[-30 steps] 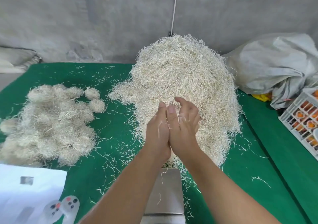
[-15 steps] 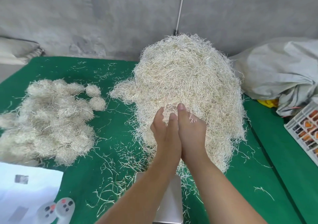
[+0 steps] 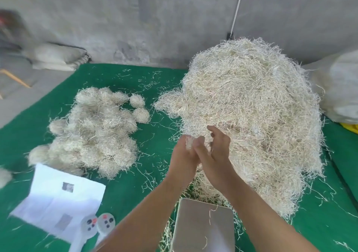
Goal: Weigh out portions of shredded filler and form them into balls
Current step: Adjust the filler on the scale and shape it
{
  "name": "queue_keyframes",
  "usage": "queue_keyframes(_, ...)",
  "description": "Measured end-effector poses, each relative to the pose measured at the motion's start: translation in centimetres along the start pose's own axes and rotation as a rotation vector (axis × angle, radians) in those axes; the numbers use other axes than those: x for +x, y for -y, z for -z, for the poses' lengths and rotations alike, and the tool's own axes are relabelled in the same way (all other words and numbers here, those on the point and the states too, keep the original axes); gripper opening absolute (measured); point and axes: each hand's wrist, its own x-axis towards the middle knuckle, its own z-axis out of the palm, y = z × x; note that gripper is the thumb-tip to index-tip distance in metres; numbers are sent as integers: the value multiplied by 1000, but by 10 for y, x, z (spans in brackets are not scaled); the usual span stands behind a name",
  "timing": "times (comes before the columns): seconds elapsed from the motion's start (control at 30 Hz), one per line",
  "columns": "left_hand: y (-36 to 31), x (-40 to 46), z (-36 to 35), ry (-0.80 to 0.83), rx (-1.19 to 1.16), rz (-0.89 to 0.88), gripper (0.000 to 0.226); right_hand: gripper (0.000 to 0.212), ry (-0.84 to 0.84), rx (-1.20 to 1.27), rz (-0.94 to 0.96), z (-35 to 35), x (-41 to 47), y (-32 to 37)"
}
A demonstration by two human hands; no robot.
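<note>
A big heap of pale shredded filler (image 3: 251, 106) lies on the green cloth (image 3: 127, 191) at centre right. In front of it my left hand (image 3: 181, 156) and my right hand (image 3: 216, 153) are held together, palms facing, cupped round a small wad of filler (image 3: 190, 142) that shows between the fingers. To the left sits a pile of formed filler balls (image 3: 93, 135), two of them (image 3: 139, 108) at its far right edge. The steel pan of a scale (image 3: 203, 228) stands below my forearms, bearing only a few stray strands.
A white sheet of paper (image 3: 58, 199) and two white spoon-shaped items with dots (image 3: 100, 224) lie at the front left. A grey sack (image 3: 341, 89) lies at the right, folded sacks (image 3: 58, 58) at the back left. Loose strands litter the cloth.
My hands stay together over the wad and have shifted slightly, the right fingers lifting apart. The view has turned left, showing more of the ball pile and the paper.
</note>
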Motion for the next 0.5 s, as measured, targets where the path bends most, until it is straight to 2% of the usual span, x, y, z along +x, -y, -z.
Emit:
queue_keyframes(0.13,41,40,60,-29,369,22,61,66,140,59,-32,1,1,-11)
queue_keyframes(0.2,55,67,104,-113,514,-59,70,68,206,54,-68,1,1,-17)
queue_keyframes(0.27,55,96,156,-284,667,-159,70,68,261,29,-121,-1,1,-20)
queue_keyframes(0.33,46,126,207,-418,852,-152,79,68,283,8,-161,-1,1,-23)
queue_keyframes(0.37,41,139,228,-435,963,-103,88,65,286,8,-183,-1,1,-24)
queue_keyframes(0.43,33,155,258,-368,1149,42,104,58,282,13,-215,-1,-1,-30)
queue_keyframes(0.5,32,164,266,-250,1288,46,102,58,276,23,-236,1,-1,-37)
